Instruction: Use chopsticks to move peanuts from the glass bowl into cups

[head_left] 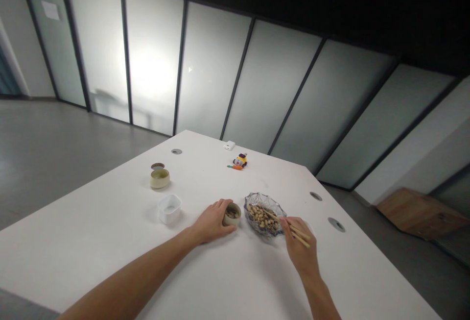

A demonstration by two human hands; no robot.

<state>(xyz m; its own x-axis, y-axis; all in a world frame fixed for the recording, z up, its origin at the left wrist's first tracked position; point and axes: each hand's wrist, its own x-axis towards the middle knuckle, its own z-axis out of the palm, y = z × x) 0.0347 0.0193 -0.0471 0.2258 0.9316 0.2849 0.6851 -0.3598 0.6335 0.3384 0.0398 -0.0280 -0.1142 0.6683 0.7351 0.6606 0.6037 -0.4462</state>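
In half-curled left hand (214, 222): small cup (232, 221), upright on table (227, 281), with dark pieces (231, 213) inside, too small to identify. In closed right hand (301, 249): wooden chopsticks (272, 215), tips at nuts (258, 216) in glass bowl (253, 225), forward-left of that hand and just beside cup. Unconfirmed: contact between tips and nuts. Advised: steady cup lightly from outside, without tipping. Bring chopstick tips together evenly, pinching single piece across middle; judged likely to roll if caught off-centre. Avoid digging deep or levering against bowl rim, liable to scatter nuts.

I count two ceramic cups (233, 221), two wooden chopsticks (301, 234), one scalloped glass bowl (258, 198) and four desk grommets (316, 196).
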